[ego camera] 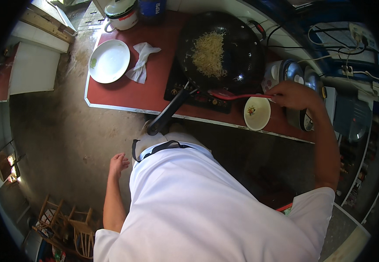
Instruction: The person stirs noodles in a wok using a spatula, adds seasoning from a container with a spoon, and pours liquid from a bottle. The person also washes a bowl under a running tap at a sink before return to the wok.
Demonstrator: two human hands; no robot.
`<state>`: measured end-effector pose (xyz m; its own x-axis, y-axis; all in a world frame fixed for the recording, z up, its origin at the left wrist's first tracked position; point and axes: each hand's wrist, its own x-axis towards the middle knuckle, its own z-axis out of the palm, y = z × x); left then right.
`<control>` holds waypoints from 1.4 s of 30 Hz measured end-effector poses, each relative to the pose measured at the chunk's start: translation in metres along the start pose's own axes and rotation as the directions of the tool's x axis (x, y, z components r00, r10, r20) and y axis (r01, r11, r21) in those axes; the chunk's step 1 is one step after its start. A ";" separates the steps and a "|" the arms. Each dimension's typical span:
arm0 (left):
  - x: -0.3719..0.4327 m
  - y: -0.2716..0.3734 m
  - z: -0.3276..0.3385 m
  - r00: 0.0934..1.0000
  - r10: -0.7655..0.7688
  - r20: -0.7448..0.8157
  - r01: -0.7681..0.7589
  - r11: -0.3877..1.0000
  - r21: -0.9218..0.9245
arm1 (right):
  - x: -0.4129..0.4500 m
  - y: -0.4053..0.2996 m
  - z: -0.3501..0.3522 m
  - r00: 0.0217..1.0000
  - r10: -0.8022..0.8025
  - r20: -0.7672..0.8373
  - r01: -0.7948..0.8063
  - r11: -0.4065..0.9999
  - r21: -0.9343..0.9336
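My right hand (pixel 289 95) grips the handle end of a red cooking spatula (pixel 223 94), whose head is at the near rim of a black wok (pixel 241 42). Pale shredded food (pixel 209 54), seemingly potato, lies in a heap on the wok's left half. The wok sits on a black induction cooker (pixel 173 86), and its long handle (pixel 168 113) juts over the counter edge towards me. Below the spatula's handle stands a cream bowl (pixel 262 113) with a small printed motif. My left hand (pixel 120 163) hangs beside my body with loosely bent fingers, holding nothing.
On the red counter (pixel 110 95) are a white plate (pixel 110 62) and a crumpled white cloth (pixel 142 62). An enamel pot (pixel 122 19) and a blue-labelled Pepsi bottle (pixel 151 9) stand behind. Rice cookers (pixel 286 70) and cables (pixel 327 49) crowd the right. Wooden chairs (pixel 81 226) stand lower left.
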<state>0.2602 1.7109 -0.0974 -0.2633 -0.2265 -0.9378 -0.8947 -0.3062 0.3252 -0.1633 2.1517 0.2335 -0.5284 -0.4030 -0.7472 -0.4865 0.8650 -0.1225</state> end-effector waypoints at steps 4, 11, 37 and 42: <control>0.007 -0.007 0.005 1.000 -0.003 0.019 0.003 1.000 0.000 | 0.044 -0.017 0.019 0.983 -0.163 -0.080 0.172 0.976 0.136; 0.005 0.004 0.001 1.000 -0.006 0.012 0.006 1.000 0.013 | 0.075 -0.014 0.021 0.875 0.004 -0.484 0.110 0.972 0.208; 0.012 -0.003 0.008 0.999 0.005 0.051 -0.007 1.000 0.027 | 0.048 -0.016 0.041 0.956 -0.012 -0.294 0.005 1.000 -0.024; 0.007 0.004 0.002 1.000 0.021 0.021 -0.021 1.000 -0.015 | 0.037 -0.025 0.009 0.857 0.093 -0.507 -0.074 0.996 0.057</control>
<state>0.2539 1.7104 -0.1031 -0.2900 -0.2131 -0.9330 -0.8836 -0.3149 0.3465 -0.1647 2.1182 0.2030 -0.8508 -0.4168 -0.3201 -0.4059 0.9080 -0.1037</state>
